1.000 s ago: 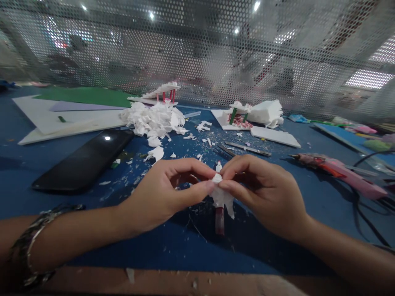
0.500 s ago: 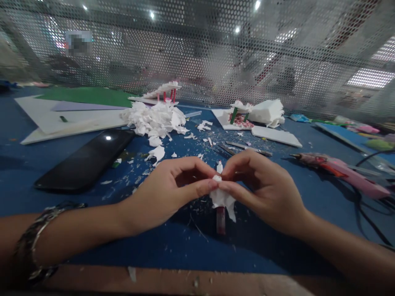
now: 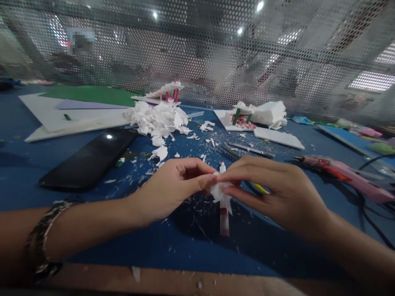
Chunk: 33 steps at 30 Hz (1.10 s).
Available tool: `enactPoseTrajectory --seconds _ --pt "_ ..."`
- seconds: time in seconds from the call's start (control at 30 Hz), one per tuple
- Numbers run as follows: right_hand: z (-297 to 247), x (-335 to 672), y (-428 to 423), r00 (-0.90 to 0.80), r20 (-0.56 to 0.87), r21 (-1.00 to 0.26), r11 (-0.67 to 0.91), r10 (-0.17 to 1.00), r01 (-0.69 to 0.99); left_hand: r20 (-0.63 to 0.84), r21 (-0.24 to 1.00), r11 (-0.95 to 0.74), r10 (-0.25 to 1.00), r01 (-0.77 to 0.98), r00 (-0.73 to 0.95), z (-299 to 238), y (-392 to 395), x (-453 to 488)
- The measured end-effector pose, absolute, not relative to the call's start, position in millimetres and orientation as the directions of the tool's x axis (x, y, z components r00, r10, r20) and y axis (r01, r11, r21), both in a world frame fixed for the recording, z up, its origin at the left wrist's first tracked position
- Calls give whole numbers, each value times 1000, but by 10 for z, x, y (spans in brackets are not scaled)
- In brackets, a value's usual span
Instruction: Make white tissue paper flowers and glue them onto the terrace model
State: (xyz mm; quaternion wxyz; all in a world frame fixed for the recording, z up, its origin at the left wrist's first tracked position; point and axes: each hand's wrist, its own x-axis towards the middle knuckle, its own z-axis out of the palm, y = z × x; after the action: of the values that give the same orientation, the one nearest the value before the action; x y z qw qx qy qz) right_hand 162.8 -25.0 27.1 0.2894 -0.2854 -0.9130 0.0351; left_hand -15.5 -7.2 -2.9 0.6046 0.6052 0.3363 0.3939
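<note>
A small crumpled piece of white paper [image 3: 219,191] is pinched between my two hands over the blue table. My left hand [image 3: 179,183] holds its left side with thumb and forefinger. From the right, my right hand [image 3: 271,185] grips the same piece between thumb and fingers. Below the paper lies a slim tube or pen with a white tip and dark red part [image 3: 224,220]; its middle is hidden by the paper. A heap of torn white paper [image 3: 159,117] sits farther back. Tweezers [image 3: 251,149] and a yellow-handled tool [image 3: 261,188] lie beyond and beside my right hand.
A black phone [image 3: 89,160] lies at left, near white boards [image 3: 40,111] and a green sheet [image 3: 92,94]. Small models with red posts [image 3: 173,93] and green posts [image 3: 236,116] stand at the back. A pink glue gun [image 3: 342,172] with its cord is at right.
My right hand has turned flatter, its fingers now lying across the paper. The paper is more bunched up, and the yellow handle has come into view. The whole view has shifted slightly.
</note>
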Motion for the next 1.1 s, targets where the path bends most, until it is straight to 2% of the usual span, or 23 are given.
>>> enactPoseTrajectory --seconds 0.2,0.43,0.53,0.77,1.1 --pt "209 1718 -276 -730 538 -1 866 422 500 21 997 20 864 -76 502 -20 -84 -147" --pt "207 1691 -256 -731 557 12 876 394 482 11 998 20 852 -53 524 -8 -99 -133" --pt "197 1651 -235 -685 593 -59 871 423 487 23 998 8 855 -57 519 -23 -107 -136" --pt "214 1609 -256 -539 600 -323 795 591 513 101 992 -50 866 -116 489 -18 -126 -142" --pt "198 1580 -309 -496 601 -398 773 626 494 139 986 -73 856 -149 499 -7 -160 -141"
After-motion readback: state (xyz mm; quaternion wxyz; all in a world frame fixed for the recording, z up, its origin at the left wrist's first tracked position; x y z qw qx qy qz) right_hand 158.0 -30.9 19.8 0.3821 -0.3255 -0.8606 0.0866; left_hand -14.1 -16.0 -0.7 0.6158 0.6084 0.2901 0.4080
